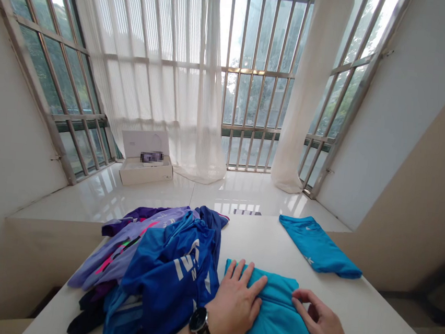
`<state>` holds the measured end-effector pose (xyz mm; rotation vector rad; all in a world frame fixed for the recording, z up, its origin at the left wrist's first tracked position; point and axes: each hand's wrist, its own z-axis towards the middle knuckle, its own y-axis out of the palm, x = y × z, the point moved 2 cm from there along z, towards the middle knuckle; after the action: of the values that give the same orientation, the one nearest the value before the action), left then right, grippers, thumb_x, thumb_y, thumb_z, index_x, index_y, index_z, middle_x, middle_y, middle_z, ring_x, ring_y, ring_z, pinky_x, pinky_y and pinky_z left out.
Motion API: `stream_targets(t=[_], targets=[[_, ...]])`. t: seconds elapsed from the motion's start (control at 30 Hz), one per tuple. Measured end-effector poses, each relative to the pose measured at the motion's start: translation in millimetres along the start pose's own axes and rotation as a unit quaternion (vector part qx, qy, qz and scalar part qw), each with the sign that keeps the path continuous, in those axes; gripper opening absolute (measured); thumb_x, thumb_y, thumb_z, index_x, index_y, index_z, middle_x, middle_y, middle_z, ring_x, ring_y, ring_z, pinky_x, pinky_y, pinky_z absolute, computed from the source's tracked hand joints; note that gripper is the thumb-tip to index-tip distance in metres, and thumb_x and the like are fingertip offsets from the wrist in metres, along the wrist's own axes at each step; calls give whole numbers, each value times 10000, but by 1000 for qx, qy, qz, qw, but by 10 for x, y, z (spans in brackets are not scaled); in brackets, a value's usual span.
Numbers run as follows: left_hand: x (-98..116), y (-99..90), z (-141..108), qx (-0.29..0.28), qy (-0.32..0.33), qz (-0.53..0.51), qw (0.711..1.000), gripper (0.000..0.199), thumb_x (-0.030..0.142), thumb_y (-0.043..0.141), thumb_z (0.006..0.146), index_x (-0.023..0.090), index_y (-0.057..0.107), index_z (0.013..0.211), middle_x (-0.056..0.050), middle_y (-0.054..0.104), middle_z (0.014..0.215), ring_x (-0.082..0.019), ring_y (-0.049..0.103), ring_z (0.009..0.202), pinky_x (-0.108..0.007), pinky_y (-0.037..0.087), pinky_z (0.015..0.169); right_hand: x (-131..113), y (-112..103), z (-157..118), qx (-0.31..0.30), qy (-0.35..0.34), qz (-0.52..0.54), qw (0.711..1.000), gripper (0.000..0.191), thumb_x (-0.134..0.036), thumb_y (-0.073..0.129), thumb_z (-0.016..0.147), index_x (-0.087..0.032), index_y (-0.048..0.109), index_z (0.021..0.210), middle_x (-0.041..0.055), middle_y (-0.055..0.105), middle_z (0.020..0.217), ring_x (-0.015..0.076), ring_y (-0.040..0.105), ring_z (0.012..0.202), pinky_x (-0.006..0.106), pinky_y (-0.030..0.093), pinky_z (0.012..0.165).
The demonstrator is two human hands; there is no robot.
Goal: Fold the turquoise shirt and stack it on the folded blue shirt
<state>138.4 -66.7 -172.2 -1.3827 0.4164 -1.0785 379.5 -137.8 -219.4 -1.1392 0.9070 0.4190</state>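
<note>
A turquoise garment (276, 319), folded over on itself, lies on the white table in front of me. My left hand (239, 300), with a dark watch on its wrist, rests flat on the garment, fingers spread. At the garment's right edge my right hand (319, 323) pinches the fabric between thumb and fingers. Left of my hands is a loose heap with a blue garment (169, 272) bearing white markings on top and a lilac garment (119, 257) beside it. A flat folded blue garment (319, 244) with small white logos lies at the back right.
The white table (383, 329) meets a glossy window sill (204, 191). An opened white box (147, 173) stands on the sill, and a flat dark object (247, 212) lies near its front edge. Sheer curtains (160, 77) hang before barred windows.
</note>
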Motion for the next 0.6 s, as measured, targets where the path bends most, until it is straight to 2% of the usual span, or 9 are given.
stream_targets(t=[0.1,0.23,0.3,0.37,0.43,0.5,0.53,0.6], targets=[[13,-6,-9,-4,10,1,1000,473,458,261,1038,384,348,1497,-45,295,1599,-394,270,1438,-655,221,1135,-20,-2,-13,9,-22,-38,999,345,-582,571,782,-268,711,812,6,699,743,158,541,537,290,503,577],[22,-2,-6,-8,18,11,1000,447,444,263,1040,392,400,1462,-51,347,1571,-403,299,1421,-668,224,1124,-70,-155,41,-26,-50,-92,994,372,-578,509,816,-276,719,760,29,718,768,180,608,572,304,538,592],[17,10,-2,-3,21,18,1000,437,432,277,1041,390,410,1454,-57,366,1559,-393,310,1418,-663,229,1123,-194,-261,59,-7,-68,-129,989,411,-600,476,844,-279,726,790,45,740,853,200,664,660,311,564,627],[10,29,0,2,25,23,999,430,425,294,1040,385,416,1451,-62,374,1551,-383,312,1418,-658,233,1122,-396,-294,48,41,-97,-173,979,446,-616,447,878,-276,736,887,63,748,982,227,707,842,326,589,724],[3,47,0,6,27,27,999,431,423,302,1041,379,411,1456,-63,376,1549,-375,309,1421,-651,237,1123,-615,-192,5,69,-160,-222,960,465,-597,436,911,-262,724,1055,80,721,1162,247,678,1067,358,575,883],[-3,57,0,6,28,28,999,448,433,304,1039,370,381,1476,-59,372,1553,-371,299,1428,-644,238,1126,-749,30,-50,41,-253,-270,928,505,-566,449,927,-232,663,1240,94,636,1349,266,588,1245,403,515,1016],[-3,58,0,4,29,28,999,463,444,309,1036,361,361,1489,-59,369,1557,-371,294,1431,-642,235,1128,-756,152,-74,19,-289,-294,911,543,-562,462,926,-215,617,1314,100,586,1413,282,540,1302,430,492,1048],[0,51,4,-1,32,27,999,492,455,307,1034,330,328,1509,-61,364,1563,-363,284,1437,-638,223,1137,-651,350,-99,-18,-311,-336,889,619,-569,469,923,-173,547,1392,118,518,1470,312,486,1352,480,472,1068]])
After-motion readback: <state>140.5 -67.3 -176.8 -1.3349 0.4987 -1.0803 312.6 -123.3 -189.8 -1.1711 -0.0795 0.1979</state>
